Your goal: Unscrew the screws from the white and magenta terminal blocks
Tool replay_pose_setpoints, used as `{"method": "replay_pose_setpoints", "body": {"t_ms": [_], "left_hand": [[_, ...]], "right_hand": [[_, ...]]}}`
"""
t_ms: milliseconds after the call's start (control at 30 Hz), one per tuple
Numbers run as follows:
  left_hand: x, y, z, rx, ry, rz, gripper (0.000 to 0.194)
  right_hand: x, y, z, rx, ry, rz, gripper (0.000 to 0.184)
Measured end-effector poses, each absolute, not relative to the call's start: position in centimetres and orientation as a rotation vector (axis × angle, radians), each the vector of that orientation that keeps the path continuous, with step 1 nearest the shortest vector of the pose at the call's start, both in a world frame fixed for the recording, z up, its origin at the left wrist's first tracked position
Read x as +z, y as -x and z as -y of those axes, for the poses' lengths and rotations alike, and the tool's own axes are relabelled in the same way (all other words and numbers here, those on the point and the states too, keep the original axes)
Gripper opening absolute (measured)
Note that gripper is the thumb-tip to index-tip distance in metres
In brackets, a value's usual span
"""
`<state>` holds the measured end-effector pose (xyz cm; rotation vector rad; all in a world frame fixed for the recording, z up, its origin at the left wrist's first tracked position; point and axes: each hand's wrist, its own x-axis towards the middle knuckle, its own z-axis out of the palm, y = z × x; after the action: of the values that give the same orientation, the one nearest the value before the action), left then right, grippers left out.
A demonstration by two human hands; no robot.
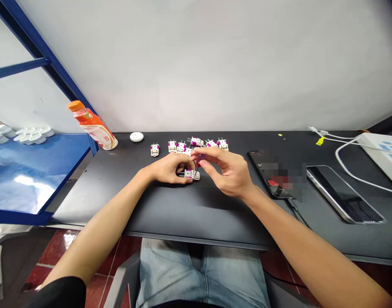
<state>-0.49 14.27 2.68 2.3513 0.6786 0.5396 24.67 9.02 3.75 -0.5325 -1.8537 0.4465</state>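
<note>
1. Center of the frame: the left hand (pixel 170 168) pinches a white-and-purple plug part (pixel 192 174) against the black tabletop (pixel 196 209).
2. Just to its right, the right hand (pixel 230 171) grips a small screwdriver (pixel 200 158) by its purple handle, shaft angled down to that part.
3. Just above the hands: a loose row of similar parts (pixel 155 149).
4. Right of the frame: two smartphones (pixel 345 194).
5. Upper left: an orange-capped bottle (pixel 95 126).
</note>
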Motion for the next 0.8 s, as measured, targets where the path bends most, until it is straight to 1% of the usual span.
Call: {"method": "replay_pose_setpoints", "body": {"t_ms": [100, 200, 333, 400, 467, 567, 700, 800], "left_hand": [[2.83, 0.46, -14.25, 0.522, -2.341, -0.695, 0.026], [2.9, 0.4, -14.2, 0.508, -2.334, -0.712, 0.027], [2.75, 0.37, -14.19, 0.54, -2.332, -0.692, 0.025], [2.7, 0.38, -14.21, 0.545, -2.333, -0.685, 0.024], [2.74, 0.4, -14.22, 0.532, -2.335, -0.692, 0.026], [2.87, 0.39, -14.2, 0.51, -2.337, -0.704, 0.027], [2.91, 0.32, -14.2, 0.546, -2.334, -0.671, 0.025], [2.94, 0.3, -14.21, 0.541, -2.337, -0.682, 0.027]], "right_hand": [[3.79, -24.68, -9.23, 0.359, 0.471, 1.867, 0.036], [3.75, -24.66, -9.38, 0.297, 0.443, 1.837, 0.04], [3.58, -24.64, -9.2, 0.421, 0.498, 1.839, 0.043], [3.61, -24.66, -9.18, 0.42, 0.505, 1.857, 0.039], [3.72, -24.71, -9.25, 0.343, 0.488, 1.864, 0.034], [3.92, -24.74, -9.28, 0.273, 0.463, 1.839, 0.037], [3.93, -24.73, -9.1, 0.368, 0.532, 1.852, 0.04], [3.78, -24.76, -9.2, 0.351, 0.561, 1.855, 0.033]]}}
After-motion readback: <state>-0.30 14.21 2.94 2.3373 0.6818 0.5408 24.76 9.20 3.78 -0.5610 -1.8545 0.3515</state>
